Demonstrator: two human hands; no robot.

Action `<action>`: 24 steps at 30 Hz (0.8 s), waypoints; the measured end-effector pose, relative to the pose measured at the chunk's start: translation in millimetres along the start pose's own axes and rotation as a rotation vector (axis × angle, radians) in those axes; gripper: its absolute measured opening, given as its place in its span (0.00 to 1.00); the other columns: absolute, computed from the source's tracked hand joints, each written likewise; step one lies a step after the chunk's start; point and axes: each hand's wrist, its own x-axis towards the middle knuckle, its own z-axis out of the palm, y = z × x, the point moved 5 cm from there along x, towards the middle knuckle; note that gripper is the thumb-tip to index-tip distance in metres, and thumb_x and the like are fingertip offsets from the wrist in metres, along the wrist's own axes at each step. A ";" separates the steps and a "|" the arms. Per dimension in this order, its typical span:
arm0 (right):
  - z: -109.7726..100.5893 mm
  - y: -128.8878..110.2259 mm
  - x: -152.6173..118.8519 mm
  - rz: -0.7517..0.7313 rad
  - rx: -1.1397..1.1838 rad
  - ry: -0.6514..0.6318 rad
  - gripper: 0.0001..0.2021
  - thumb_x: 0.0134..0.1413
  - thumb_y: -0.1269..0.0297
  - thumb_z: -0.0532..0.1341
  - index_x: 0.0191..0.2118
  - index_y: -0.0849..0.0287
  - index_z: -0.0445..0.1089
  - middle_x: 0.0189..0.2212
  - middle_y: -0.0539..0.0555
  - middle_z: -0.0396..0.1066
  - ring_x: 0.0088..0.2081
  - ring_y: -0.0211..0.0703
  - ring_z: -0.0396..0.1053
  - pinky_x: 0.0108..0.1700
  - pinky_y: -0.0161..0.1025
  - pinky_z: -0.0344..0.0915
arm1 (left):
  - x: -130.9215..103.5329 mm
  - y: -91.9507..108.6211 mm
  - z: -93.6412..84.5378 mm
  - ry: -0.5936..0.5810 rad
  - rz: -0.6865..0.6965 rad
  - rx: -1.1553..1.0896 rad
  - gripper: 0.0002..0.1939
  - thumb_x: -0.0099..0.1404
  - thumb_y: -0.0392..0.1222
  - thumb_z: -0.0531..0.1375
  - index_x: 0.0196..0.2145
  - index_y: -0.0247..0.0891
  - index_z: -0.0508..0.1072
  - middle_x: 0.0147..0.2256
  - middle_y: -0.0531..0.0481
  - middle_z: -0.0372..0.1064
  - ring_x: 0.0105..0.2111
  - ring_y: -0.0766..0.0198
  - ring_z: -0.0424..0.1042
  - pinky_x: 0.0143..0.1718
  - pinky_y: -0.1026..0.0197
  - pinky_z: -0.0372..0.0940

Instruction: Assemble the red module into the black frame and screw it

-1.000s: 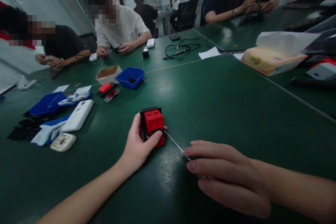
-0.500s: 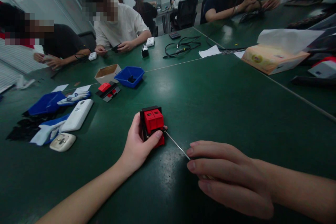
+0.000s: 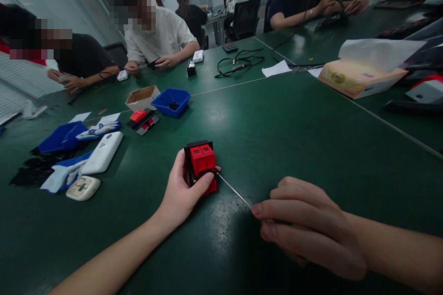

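My left hand is closed around a red and black socket module, its thumb pressed on the near side. Two dark slots show on the module's red face, and a black plate runs along its back edge. My right hand grips a screwdriver with a thin metal shaft; the fingers hide most of its handle. The shaft's tip meets the module's right side, close to my left thumb. What exactly the tip rests on is too small to make out.
Left lie a white power bank-like case, gloves, a blue tray and a rounded cream device. Farther off are another red and black module, a blue bin, a cardboard box and a tissue pack. Several people sit around.
The fingers of my right hand have shifted and curled more around the screwdriver, and the hand sits slightly farther right. The left hand and the module have stayed in place.
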 end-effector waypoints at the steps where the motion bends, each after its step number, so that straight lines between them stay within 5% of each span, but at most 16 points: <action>1: -0.3 0.5 -0.3 0.012 0.006 -0.033 0.08 0.66 0.74 0.56 0.48 0.62 0.70 0.41 0.60 0.80 0.40 0.46 0.75 0.37 0.43 0.72 | -0.1 0.2 0.3 -0.002 -0.002 0.003 0.29 0.61 0.48 0.71 0.55 0.38 0.65 0.49 0.39 0.77 0.46 0.49 0.81 0.50 0.49 0.75; 8: 4.4 3.1 -1.2 -0.017 -0.041 0.082 0.05 0.66 0.72 0.60 0.44 0.64 0.72 0.34 0.55 0.74 0.30 0.41 0.69 0.29 0.41 0.64 | -2.0 2.3 1.5 0.006 -0.007 0.027 0.29 0.59 0.46 0.72 0.53 0.38 0.66 0.47 0.40 0.77 0.46 0.49 0.80 0.52 0.48 0.73; 15: 12.0 7.1 0.3 0.013 -0.007 -0.027 0.03 0.70 0.70 0.59 0.45 0.62 0.70 0.19 0.43 0.63 0.21 0.36 0.54 0.27 0.42 0.49 | -1.9 1.1 0.8 -0.014 0.000 0.044 0.29 0.60 0.46 0.72 0.54 0.39 0.65 0.47 0.41 0.77 0.46 0.49 0.80 0.52 0.47 0.73; 24: 16.2 5.3 6.1 -0.005 0.102 -0.124 0.13 0.76 0.64 0.54 0.36 0.61 0.67 0.19 0.43 0.62 0.20 0.35 0.54 0.26 0.41 0.48 | -3.6 -2.0 -0.9 -0.012 -0.009 0.108 0.33 0.60 0.48 0.72 0.58 0.38 0.63 0.55 0.36 0.73 0.57 0.43 0.73 0.60 0.44 0.67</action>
